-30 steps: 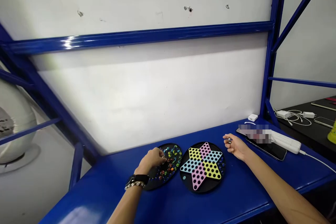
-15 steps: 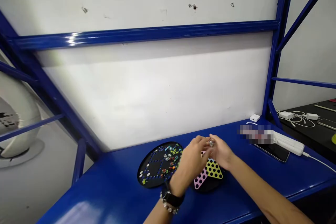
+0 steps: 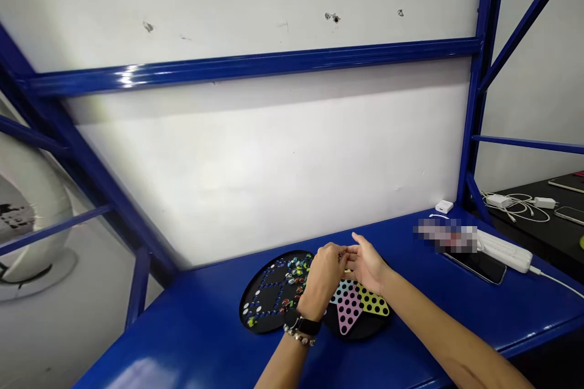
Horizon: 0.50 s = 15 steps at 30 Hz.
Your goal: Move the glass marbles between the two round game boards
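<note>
My left hand (image 3: 323, 276), with a black watch and a beaded bracelet at the wrist, is curled shut around small glass marbles (image 3: 341, 256), mostly hidden by the fingers. Facing it, my right hand (image 3: 370, 264) is open, palm turned toward the left, its fingertips meeting the left fingers. Below both lies a round black Chinese checkers board (image 3: 365, 329) with a pink, yellow and light blue star full of dark holes; the hands cover its far part. Left of it, a second round black board (image 3: 253, 310) carries many coloured glass marbles (image 3: 296, 270) heaped on its right half.
Both boards lie on a blue metal shelf (image 3: 191, 328) with blue frame bars against a white wall. At the right are a phone (image 3: 479, 267), a white power strip (image 3: 506, 250) and a white charger (image 3: 443, 206). Cables and chargers lie on a black table (image 3: 566, 225) beyond.
Both hands have shifted slightly left. My left hand has drawn its fingers back from my right palm, where a marble showed between the hands. More of the star is uncovered.
</note>
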Tool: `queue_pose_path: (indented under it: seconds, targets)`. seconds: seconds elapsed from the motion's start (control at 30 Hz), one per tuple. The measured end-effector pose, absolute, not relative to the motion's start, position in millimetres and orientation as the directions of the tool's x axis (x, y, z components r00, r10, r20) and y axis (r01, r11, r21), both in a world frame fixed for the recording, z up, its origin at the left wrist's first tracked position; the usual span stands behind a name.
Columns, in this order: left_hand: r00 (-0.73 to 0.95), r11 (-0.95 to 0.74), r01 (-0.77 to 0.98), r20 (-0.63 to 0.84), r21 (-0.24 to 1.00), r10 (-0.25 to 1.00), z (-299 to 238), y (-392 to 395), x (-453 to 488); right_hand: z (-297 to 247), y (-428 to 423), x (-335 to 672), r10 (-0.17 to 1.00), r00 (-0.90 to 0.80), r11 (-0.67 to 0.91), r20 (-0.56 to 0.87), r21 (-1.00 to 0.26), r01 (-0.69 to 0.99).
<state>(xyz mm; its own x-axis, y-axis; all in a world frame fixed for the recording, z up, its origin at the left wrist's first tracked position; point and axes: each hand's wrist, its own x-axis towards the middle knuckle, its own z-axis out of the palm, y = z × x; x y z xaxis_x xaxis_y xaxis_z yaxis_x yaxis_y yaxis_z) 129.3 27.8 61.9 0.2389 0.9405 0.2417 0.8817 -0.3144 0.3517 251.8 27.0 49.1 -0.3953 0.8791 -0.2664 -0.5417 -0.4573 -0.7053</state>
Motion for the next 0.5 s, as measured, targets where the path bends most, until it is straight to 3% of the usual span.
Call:
queue_pose_path:
  seconds: [0.17, 0.27, 0.37, 0.5]
  targets:
    - [0.098, -0.224, 0.792, 0.244, 0.568, 0.965, 62.0, 33.5, 95.5, 50.7, 28.3, 279.5, 0.906, -0.382, -0.301, -0.182, -0.912, -0.280]
    - [-0.063, -0.098, 0.825, 0.264, 0.556, 0.963, 59.9, 34.7, 49.1, 51.1, 27.5, 315.1, 0.933, -0.346, -0.069, -0.094, -0.994, 0.085]
    - [-0.139, 0.020, 0.866, 0.203, 0.499, 0.969, 49.8, 34.4, 3.8, 48.6, 23.6, 348.0, 0.941, -0.336, 0.206, 0.031, -0.841, 0.500]
    - [-0.125, 0.071, 0.895, 0.094, 0.439, 0.988, 30.9, 31.4, -22.6, 42.8, 14.1, 360.2, 0.940, -0.341, 0.263, -0.023, -0.590, 0.763]
